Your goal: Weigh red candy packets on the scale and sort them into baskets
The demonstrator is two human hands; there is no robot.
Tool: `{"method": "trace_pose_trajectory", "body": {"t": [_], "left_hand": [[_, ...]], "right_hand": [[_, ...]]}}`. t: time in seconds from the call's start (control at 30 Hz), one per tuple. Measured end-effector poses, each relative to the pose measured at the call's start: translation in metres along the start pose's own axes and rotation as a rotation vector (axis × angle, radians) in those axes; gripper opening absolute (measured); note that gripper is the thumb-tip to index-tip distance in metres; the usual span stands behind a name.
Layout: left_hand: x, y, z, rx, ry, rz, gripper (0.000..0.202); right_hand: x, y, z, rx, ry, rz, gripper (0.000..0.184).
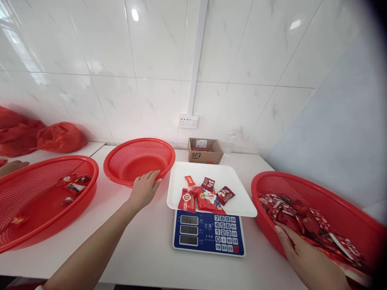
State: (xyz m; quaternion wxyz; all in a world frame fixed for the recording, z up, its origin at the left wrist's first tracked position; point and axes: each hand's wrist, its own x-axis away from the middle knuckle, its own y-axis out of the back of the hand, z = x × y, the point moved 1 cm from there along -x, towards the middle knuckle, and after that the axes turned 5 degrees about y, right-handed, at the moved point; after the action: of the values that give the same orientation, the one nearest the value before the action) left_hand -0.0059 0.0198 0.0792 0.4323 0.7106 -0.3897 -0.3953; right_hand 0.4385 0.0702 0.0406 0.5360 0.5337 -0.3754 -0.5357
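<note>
My left hand (145,187) is at the near right rim of a red plastic basket (117,178) whose inside shows no contents. Its fingers lie over the rim, with the thumb on the outer side. At the near side of another red basket (359,215), full of wrapped candies (302,215), is my right hand (305,253). The thumb shows along the rim; the other fingers are mostly hidden. Between my hands stands a blue digital scale (208,233) with a white tray (234,177). Several red and maroon candy packets (208,199) lie on the tray, apart from both hands.
A third red basket (66,219) at left holds a few packets. Another person's hand (13,167) is behind it. Red plastic bags (62,137) sit at the back left. A small cardboard box (205,155) stands behind the scale, below a wall socket (188,121).
</note>
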Motion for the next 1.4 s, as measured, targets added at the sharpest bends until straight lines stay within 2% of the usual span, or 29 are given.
{"method": "trace_pose_trajectory", "body": {"t": [0.13, 0.23, 0.33, 0.43, 0.5, 0.57, 0.63, 0.73, 0.87, 1.0, 1.13, 1.27, 1.4], "left_hand": [[-0.023, 0.017, 0.002, 0.258, 0.114, 0.043, 0.055], [-0.03, 0.029, -0.009, 0.305, 0.129, 0.103, 0.052], [-0.015, 0.034, -0.04, 0.344, -0.089, 0.124, 0.042], [0.01, 0.03, -0.077, 0.321, -0.345, 0.255, 0.038], [0.021, 0.024, -0.092, 0.212, -0.417, 0.325, 0.037], [0.025, 0.016, -0.1, 0.079, -0.421, 0.353, 0.037], [0.025, 0.011, -0.102, -0.002, -0.395, 0.366, 0.038], [0.023, 0.008, -0.101, 0.023, -0.357, 0.4, 0.04], [0.021, 0.009, -0.098, 0.173, -0.28, 0.449, 0.046], [0.018, 0.008, -0.091, 0.371, -0.134, 0.504, 0.064], [0.015, 0.009, -0.085, 0.555, -0.08, 0.583, 0.071], [0.014, 0.008, -0.081, 0.873, 0.069, 0.516, 0.069], [0.012, 0.008, -0.072, 1.415, 0.325, 0.492, 0.059]], "right_hand": [[0.0, 0.007, 0.008, -0.009, -0.07, 0.164, 0.052], [0.001, 0.014, 0.015, -0.018, -0.1, 0.179, 0.054], [0.002, 0.018, 0.02, -0.035, -0.122, 0.182, 0.056], [0.002, 0.02, 0.023, -0.019, -0.127, 0.176, 0.057], [0.002, 0.02, 0.023, -0.011, -0.132, 0.183, 0.057], [0.002, 0.019, 0.022, -0.019, -0.127, 0.188, 0.056], [0.002, 0.019, 0.021, -0.03, -0.113, 0.179, 0.056], [0.002, 0.021, 0.022, -0.025, -0.123, 0.168, 0.057], [0.002, 0.022, 0.024, -0.018, -0.131, 0.181, 0.057], [0.002, 0.021, 0.023, -0.015, -0.116, 0.148, 0.056], [0.003, 0.021, 0.023, -0.017, -0.103, 0.148, 0.056], [0.003, 0.022, 0.023, -0.023, -0.108, 0.143, 0.055], [0.003, 0.02, 0.023, -0.03, -0.101, 0.133, 0.055]]}}
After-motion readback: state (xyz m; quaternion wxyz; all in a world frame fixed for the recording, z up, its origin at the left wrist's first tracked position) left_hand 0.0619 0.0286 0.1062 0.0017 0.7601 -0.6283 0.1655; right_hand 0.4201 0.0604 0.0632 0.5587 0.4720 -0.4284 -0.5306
